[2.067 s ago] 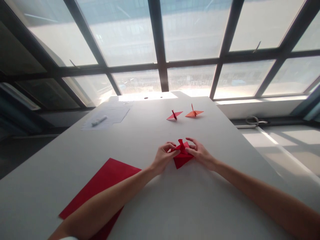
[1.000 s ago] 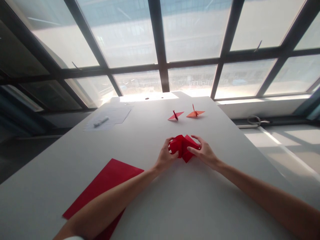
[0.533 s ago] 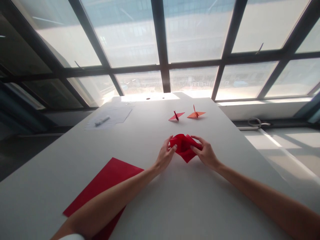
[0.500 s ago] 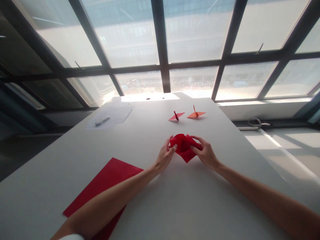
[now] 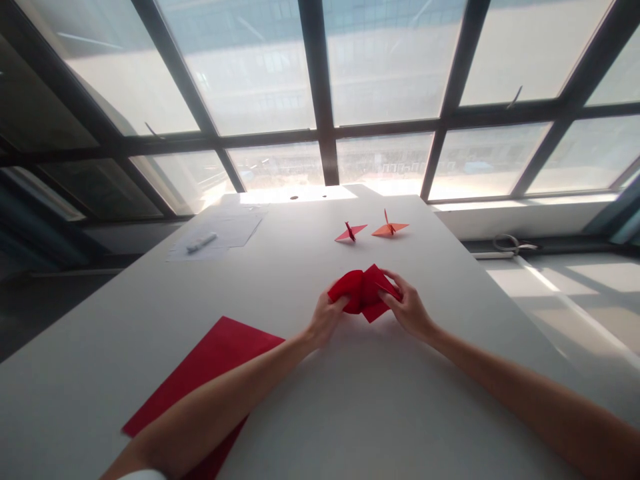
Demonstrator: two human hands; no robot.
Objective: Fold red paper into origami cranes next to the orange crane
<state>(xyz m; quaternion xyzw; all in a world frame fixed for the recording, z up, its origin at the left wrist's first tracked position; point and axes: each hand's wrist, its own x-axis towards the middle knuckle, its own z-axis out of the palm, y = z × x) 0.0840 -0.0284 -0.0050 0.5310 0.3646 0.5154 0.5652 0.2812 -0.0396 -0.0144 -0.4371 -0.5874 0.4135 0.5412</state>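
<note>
A partly folded piece of red origami paper (image 5: 369,293) is held between my two hands over the white table. My left hand (image 5: 326,317) grips its left side, where the paper bulges in a rounded flap; the thumb lies on top and the other fingers are hidden beneath. On the right side, my right hand (image 5: 411,308) pinches the paper with the thumb in front and fingers behind. A pointed flap stands up near the right fingers, and one corner points toward me. Beneath my left forearm lies a larger flat sheet of red paper (image 5: 200,373).
Beyond my hands stand a red paper crane (image 5: 351,232) and an orange paper crane (image 5: 391,228) on the white table (image 5: 400,413). White sheets (image 5: 235,230) with a white tube-like object (image 5: 202,242) lie at the far left. Windows (image 5: 385,67) rise behind the table.
The red paper's left side has turned over into a rounded flap, and the opening in its middle has closed up. My left hand has shifted slightly left; my right hand keeps its hold.
</note>
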